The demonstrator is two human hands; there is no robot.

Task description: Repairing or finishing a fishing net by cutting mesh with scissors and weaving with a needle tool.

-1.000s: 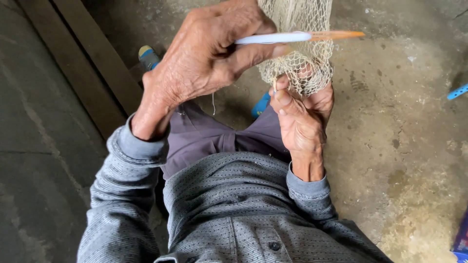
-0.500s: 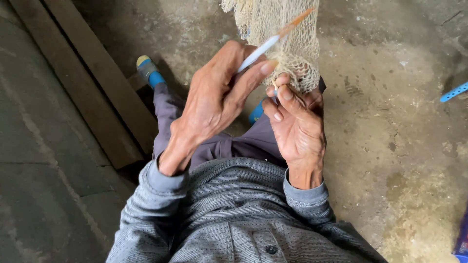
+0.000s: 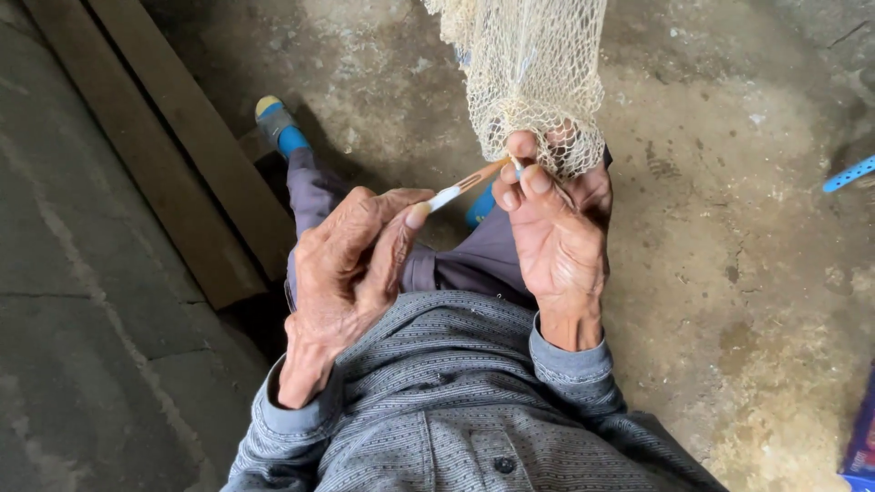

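Note:
A cream mesh net (image 3: pixel 533 73) hangs down from the top of the view. My right hand (image 3: pixel 556 232) pinches the net's lower edge between thumb and fingers. My left hand (image 3: pixel 351 264) holds a slim white and orange netting needle (image 3: pixel 465 185) by its white end. The needle's orange tip points at the mesh, right beside my right thumb. Both hands are above my lap, over purple trousers and grey sleeves.
I sit over a rough concrete floor (image 3: pixel 729 273). Two wooden planks (image 3: pixel 182 155) lie at the left. A blue and yellow sandal (image 3: pixel 278 123) is on my foot beyond the left hand. A blue strap (image 3: pixel 848 173) lies at the right edge.
My left hand has swung down and to the left with the needle, pulling it back from across the net. The needle's tip now sits at the net's lower edge by my right thumb.

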